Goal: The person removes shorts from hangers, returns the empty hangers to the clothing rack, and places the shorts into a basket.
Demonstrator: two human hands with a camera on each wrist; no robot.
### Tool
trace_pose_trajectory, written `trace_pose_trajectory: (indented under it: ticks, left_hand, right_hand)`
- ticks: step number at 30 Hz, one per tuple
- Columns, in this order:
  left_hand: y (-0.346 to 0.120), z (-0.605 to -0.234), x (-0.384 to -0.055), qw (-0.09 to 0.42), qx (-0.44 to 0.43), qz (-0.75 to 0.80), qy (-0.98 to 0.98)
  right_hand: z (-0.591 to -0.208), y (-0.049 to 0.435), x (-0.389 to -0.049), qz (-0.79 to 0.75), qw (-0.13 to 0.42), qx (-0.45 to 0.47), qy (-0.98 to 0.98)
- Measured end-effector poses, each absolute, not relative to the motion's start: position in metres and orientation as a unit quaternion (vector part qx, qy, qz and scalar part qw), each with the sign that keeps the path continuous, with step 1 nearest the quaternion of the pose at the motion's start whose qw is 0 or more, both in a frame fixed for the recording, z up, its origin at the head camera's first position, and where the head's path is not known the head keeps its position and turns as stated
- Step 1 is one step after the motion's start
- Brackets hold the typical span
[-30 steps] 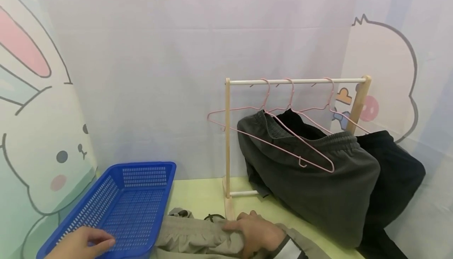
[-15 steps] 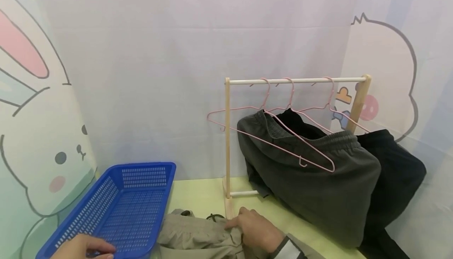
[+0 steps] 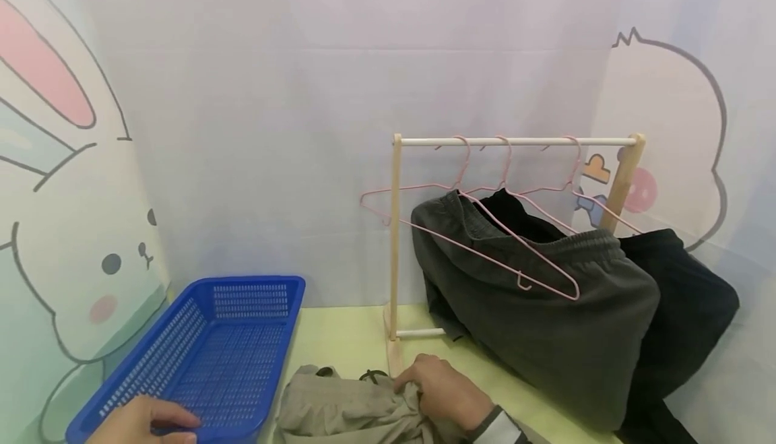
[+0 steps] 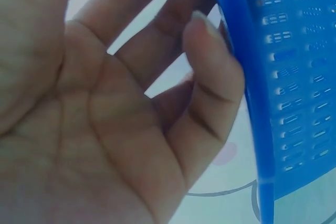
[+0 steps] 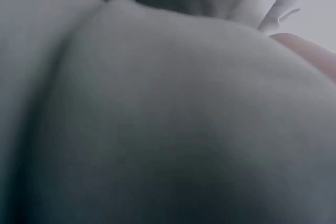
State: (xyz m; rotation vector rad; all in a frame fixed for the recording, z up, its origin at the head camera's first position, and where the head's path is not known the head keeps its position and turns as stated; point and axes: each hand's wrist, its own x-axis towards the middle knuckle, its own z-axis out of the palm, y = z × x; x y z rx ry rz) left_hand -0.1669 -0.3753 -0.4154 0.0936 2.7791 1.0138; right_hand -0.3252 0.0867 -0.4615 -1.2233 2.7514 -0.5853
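Observation:
Khaki trousers (image 3: 339,403) with a gathered elastic waistband and dark cord toggles lie bunched at the near edge of the table. My right hand (image 3: 447,390) grips their waistband at its right end, the cloth puckering under the fingers. Blurred pale cloth (image 5: 184,103) fills most of the right wrist view and hides that hand's fingertips. My left hand (image 3: 142,422) is at the near left of the blue basket (image 3: 291,336), loosely bent and holding nothing. In the left wrist view, its little finger (image 4: 215,82) lies right at the basket's rim.
On the right stands a wooden rack (image 3: 395,242) with a white rail (image 3: 515,141). Pink hangers (image 3: 376,193) carry dark grey trousers (image 3: 545,336) and black trousers (image 3: 685,302), which drape down to the yellow-green tabletop (image 3: 339,329). Printed curtains (image 3: 242,127) surround the table.
My right hand has drawn the waistband's right end inward, bunching the khaki trousers more narrowly. The left hand has dipped slightly beside the basket. The head view has shifted a little.

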Motion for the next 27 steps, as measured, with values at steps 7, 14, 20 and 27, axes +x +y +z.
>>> trace_pose_trajectory:
  ticks: [7,14,20,27]
  left_hand:
    - [-0.368,-0.407,-0.164,0.081,0.0,0.34,0.937]
    - [-0.362,-0.408,-0.162,0.074,-0.035,0.333,0.939]
    - [-0.362,-0.411,-0.162,0.067,-0.047,0.337,0.938]
    - [-0.358,-0.41,-0.161,0.054,-0.064,0.337,0.938]
  right_hand:
    - [-0.439,0.101,-0.335,-0.295,-0.003,-0.419,0.859]
    - [-0.402,0.099,-0.331,-0.434,-0.046,-0.325,0.839]
    - [-0.349,0.06,-0.331,-0.54,-0.074,-0.263,0.796]
    - [-0.297,-0.01,-0.332,-0.641,-0.136,-0.262,0.708]
